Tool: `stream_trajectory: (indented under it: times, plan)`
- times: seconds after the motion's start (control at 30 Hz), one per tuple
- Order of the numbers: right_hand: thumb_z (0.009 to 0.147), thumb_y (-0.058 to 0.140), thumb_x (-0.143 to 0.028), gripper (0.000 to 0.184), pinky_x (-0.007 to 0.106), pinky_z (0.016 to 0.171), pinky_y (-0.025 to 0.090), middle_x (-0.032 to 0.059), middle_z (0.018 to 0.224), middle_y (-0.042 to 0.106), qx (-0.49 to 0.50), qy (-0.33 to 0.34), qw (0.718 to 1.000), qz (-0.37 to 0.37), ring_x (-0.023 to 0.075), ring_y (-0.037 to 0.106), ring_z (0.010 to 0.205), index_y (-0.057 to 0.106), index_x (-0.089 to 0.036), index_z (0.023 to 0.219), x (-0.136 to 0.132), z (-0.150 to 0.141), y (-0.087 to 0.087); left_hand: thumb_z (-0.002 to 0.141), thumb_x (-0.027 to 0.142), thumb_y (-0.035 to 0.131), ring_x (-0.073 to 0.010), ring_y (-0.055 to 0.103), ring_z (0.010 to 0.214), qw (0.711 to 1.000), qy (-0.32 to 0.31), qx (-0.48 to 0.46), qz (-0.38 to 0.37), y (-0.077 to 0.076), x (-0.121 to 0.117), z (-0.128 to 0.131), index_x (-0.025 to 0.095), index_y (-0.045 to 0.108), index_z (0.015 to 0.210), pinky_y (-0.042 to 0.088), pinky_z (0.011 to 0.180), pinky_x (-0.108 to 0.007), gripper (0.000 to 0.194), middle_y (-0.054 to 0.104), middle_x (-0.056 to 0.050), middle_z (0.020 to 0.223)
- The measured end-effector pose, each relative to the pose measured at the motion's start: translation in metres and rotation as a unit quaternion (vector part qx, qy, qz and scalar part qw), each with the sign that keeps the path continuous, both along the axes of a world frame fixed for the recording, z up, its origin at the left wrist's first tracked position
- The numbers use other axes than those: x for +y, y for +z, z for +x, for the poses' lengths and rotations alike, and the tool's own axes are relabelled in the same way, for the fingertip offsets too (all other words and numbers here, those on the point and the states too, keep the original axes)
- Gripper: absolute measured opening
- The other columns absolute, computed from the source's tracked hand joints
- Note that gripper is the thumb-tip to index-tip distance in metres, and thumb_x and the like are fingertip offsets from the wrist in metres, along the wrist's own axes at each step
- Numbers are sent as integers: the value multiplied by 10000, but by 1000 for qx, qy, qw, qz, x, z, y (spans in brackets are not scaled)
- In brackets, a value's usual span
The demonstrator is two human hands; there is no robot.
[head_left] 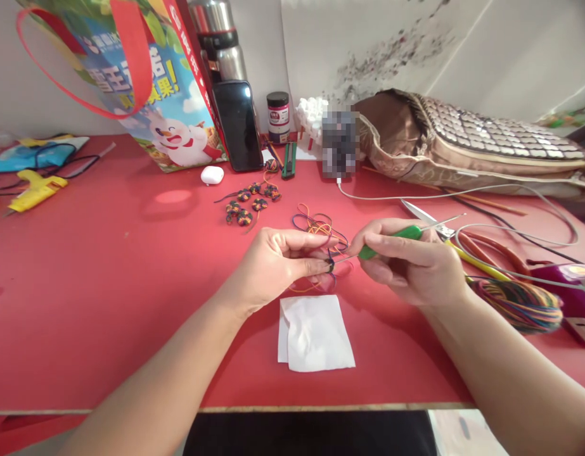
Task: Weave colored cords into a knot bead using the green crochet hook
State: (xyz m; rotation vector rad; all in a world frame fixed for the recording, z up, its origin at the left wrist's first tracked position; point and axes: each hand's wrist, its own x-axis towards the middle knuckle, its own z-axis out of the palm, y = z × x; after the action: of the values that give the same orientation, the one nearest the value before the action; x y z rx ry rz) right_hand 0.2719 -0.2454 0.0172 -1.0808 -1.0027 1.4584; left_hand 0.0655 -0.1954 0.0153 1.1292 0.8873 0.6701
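Note:
My left hand (282, 259) pinches a small dark knotted cord piece (331, 263) between thumb and fingers, above the table. In my right hand (416, 263) is a crochet hook with a green handle (410, 233); a thin metal shaft sticks out at both ends. Its left tip meets the cord piece, though whether it passes through cannot be seen. Loose orange and purple cord (315, 223) lies in loops behind and under my fingers. Several small knotted multicoloured cord flowers (244, 217) lie on the red table further back. A folded white tissue (318, 332) lies in front of my hands.
Scissors (499, 244) and a multicoloured cord bundle (523, 304) lie right of my right hand, with a white cable (463, 190) across that side. A phone (237, 126), a jar (278, 118) and a bag (163, 95) stand behind. A yellow glue gun (35, 190) lies left.

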Motion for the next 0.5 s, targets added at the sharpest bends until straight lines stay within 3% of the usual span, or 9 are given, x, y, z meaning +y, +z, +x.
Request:
stream_trajectory:
  times: [0.23, 0.5]
  plan:
    - [717, 881, -394, 282, 226, 386, 98, -31, 451, 444, -19, -44, 999, -14, 67, 320, 385, 749, -157, 637, 0, -4, 2, 667, 132, 933, -191, 757, 835, 999, 13, 27, 39, 0, 0, 0, 218, 886, 975, 614, 787, -294, 323, 828, -48, 887]
    - [764, 854, -383, 252, 226, 394, 150, -22, 482, 481, -44, -67, 997, 16, 71, 346, 411, 782, -152, 693, -3, -4, -1, 689, 120, 905, -151, 699, 682, 999, 26, 19, 41, -2, 1, 1, 201, 881, 943, 616, 733, -307, 268, 774, -16, 763]
